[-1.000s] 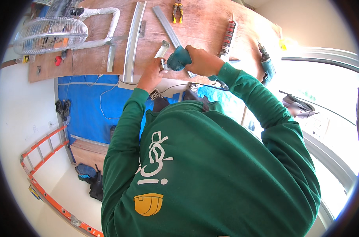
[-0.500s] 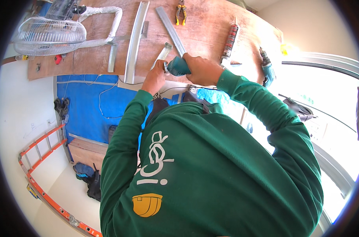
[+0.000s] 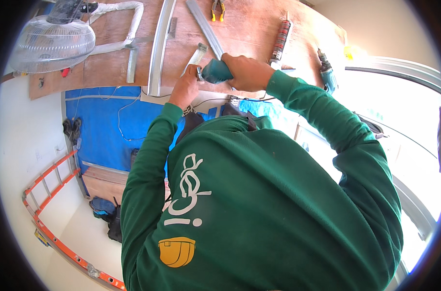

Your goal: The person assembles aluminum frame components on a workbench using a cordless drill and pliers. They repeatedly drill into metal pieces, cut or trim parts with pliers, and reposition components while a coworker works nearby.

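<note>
My right hand is wrapped round a teal power tool at the near edge of the wooden worktop. The tool's front end points left, toward my left hand. In that hand, closed fingers grip a short metal channel piece, its free end sticking out over the worktop. The tool's tip is close to my left fingers; whether it touches the metal is hard to make out. Beyond both hands a longer metal strip lies slanting on the wood, its near end beside my right hand.
A long metal channel and a shorter metal piece lie to the left. A caged fan stands far left. Pliers, a sealant tube and a teal drill lie further off. An orange ladder stands lower left.
The worktop and things on it have shifted slightly up and left in the picture. Both hands keep their grips, and the tool stays beside the left hand.
</note>
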Tool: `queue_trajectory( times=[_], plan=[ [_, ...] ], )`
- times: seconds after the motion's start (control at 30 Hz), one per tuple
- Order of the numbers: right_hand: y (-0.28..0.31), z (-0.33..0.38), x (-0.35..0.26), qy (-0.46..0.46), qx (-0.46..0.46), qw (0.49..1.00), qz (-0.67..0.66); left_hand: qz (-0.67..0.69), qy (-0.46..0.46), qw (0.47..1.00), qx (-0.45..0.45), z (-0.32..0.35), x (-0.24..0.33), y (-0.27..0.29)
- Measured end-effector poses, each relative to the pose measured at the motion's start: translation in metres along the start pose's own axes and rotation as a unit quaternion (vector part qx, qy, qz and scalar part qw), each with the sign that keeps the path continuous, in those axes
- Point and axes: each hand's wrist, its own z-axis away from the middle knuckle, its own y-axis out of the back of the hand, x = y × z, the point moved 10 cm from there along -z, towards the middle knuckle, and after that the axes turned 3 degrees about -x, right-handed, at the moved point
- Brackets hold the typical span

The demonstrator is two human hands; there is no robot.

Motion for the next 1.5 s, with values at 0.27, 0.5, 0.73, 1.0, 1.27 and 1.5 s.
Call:
queue_trajectory(
  times=[0.27, 0.5, 0.73, 1.0, 1.27, 1.5],
  plan=[
    [0.004, -0.008, 0.002, 0.008, 0.007, 1.0, 0.006, 0.008, -0.016, 1.0, 0.005, -0.001, 0.0, 0.002],
    [0.005, -0.008, 0.003, -0.017, 0.01, 1.0, 0.009, -0.03, -0.036, 0.999, 0.01, -0.002, 0.006, 0.004],
    [0.005, -0.008, 0.001, -0.029, 0.017, 0.999, 0.011, -0.036, -0.043, 0.998, 0.007, -0.003, 0.007, 0.004],
    [-0.002, -0.012, 0.008, -0.063, -0.011, 0.998, -0.014, -0.053, -0.06, 0.997, 0.016, -0.003, 0.008, 0.003],
    [-0.007, -0.007, 0.006, -0.041, 0.055, 0.998, -0.016, -0.043, -0.062, 0.997, 0.021, 0.0, 0.007, 0.0],
    [-0.005, -0.002, -0.002, -0.048, 0.066, 0.996, -0.023, -0.026, -0.045, 0.998, 0.024, 0.0, 0.005, 0.0]
  ],
)
